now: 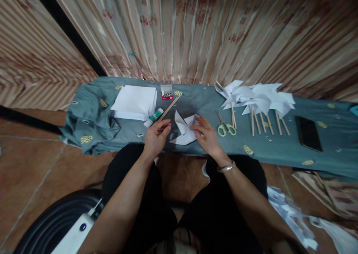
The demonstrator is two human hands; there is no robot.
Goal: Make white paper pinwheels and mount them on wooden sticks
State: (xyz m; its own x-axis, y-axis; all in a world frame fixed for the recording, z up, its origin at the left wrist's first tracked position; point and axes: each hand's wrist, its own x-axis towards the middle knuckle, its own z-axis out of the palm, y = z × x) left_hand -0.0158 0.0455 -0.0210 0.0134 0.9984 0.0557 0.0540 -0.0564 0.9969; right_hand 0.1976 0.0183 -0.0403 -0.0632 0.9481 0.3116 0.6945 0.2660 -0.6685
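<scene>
A half-folded white paper pinwheel [184, 131] lies on the grey-green cloth [195, 101] in front of me. My right hand [206, 136] rests on its right side, fingers pressing the folded paper. My left hand [156, 136] sits just left of the pinwheel with fingers curled; whether it pinches something small I cannot make out. A thin wooden stick [170, 108] lies diagonally just beyond my left hand, next to a glue stick [153, 118]. A stack of white paper squares [135, 102] lies at the left.
A small box of pins [167, 94] stands at the back. Yellow-handled scissors [226, 126] lie right of the pinwheel. Several finished paper pinwheels on sticks [257, 101] lie further right, then a black phone [308, 133]. Paper scraps [293, 216] litter the floor at right.
</scene>
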